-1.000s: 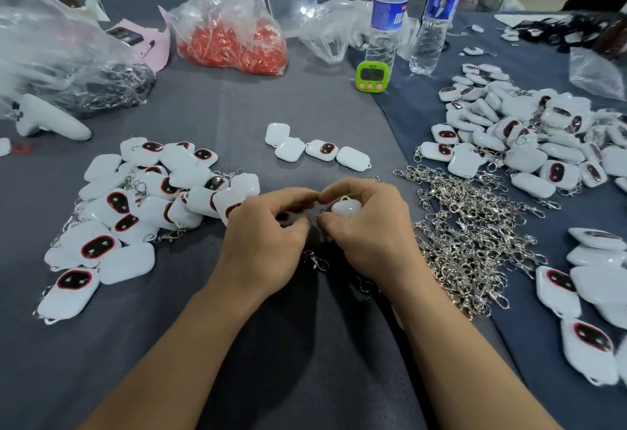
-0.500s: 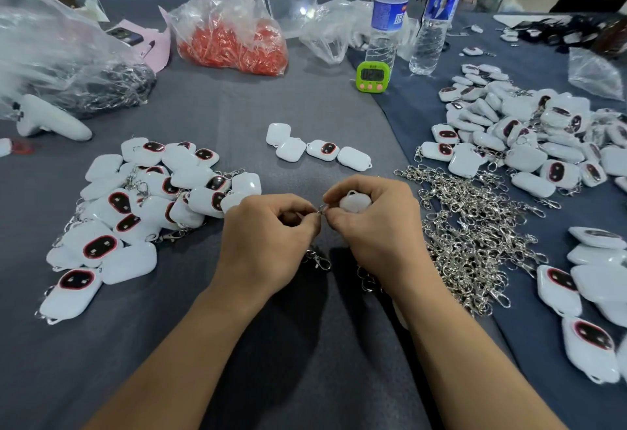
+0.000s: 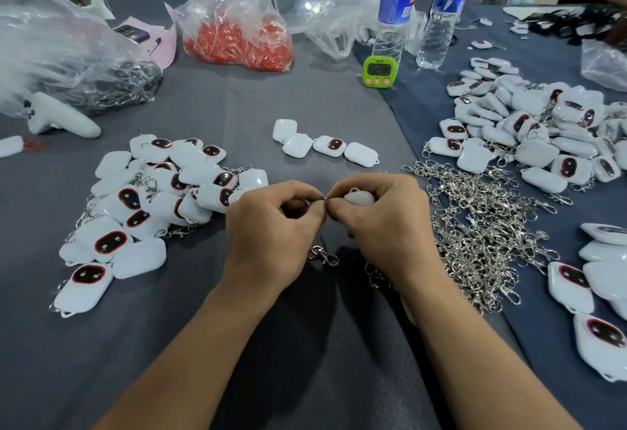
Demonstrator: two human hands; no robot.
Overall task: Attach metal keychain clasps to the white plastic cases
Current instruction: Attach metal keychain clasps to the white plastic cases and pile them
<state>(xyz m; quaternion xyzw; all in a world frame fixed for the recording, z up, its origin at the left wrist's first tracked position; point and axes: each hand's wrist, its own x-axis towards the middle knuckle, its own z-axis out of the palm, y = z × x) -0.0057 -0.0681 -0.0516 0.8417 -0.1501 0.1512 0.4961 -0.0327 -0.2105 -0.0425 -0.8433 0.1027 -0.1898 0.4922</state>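
Observation:
My right hand (image 3: 383, 222) grips a white plastic case (image 3: 359, 197) whose small loop points up. My left hand (image 3: 271, 229) pinches a small metal ring of a clasp (image 3: 324, 198) right beside that case, fingertips of both hands touching. A clasp (image 3: 323, 255) hangs or lies below, between my wrists. Loose silver clasps (image 3: 475, 226) are heaped to the right. A pile of white cases with clasps (image 3: 149, 199) lies to the left. A row of several white cases (image 3: 325, 144) lies just beyond my hands.
More white cases (image 3: 529, 131) are piled at the right and near right (image 3: 600, 294). At the back stand two water bottles (image 3: 395, 12), a green timer (image 3: 379, 71), a bag of orange parts (image 3: 237, 32) and a plastic bag of dark chains (image 3: 84, 66). A white controller (image 3: 61, 117) lies left.
Both hands have lifted slightly and drawn together, and the case in my right hand has turned so its loop shows at the top. A person's arm has appeared at the far right.

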